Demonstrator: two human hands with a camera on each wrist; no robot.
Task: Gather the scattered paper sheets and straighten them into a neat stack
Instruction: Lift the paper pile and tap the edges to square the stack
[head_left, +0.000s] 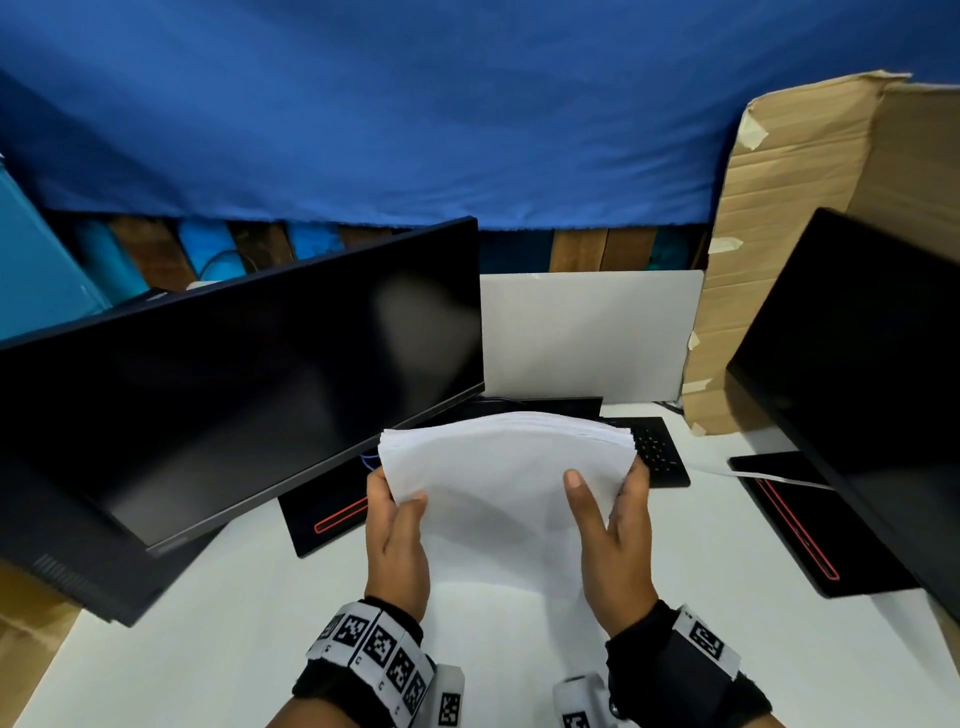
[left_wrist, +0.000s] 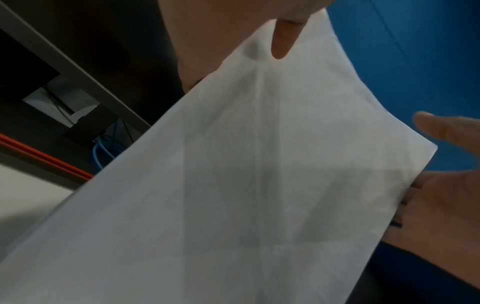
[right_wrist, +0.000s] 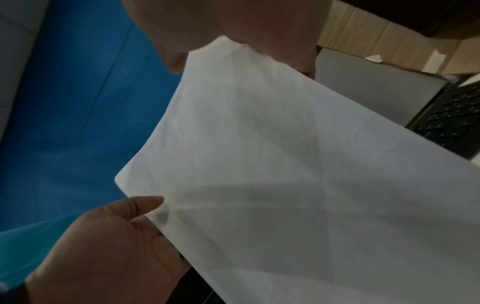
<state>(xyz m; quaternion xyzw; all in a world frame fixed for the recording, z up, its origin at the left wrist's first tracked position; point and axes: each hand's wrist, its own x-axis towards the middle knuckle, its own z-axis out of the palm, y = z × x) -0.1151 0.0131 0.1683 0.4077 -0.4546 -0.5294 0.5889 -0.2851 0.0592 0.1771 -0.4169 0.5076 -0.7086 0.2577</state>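
Note:
A stack of white paper sheets stands upright over the white desk, its top edges slightly fanned and bowed. My left hand grips the stack's left side, thumb in front and fingers hidden behind. My right hand grips the right side the same way. In the left wrist view the sheets fill the frame, with my left thumb pressed on them and my right hand at the far edge. In the right wrist view the paper runs between my right hand and my left hand.
A dark monitor leans close on the left and another monitor on the right, each on a black base with a red stripe. A black keyboard lies behind the paper. A white panel and cardboard stand at the back.

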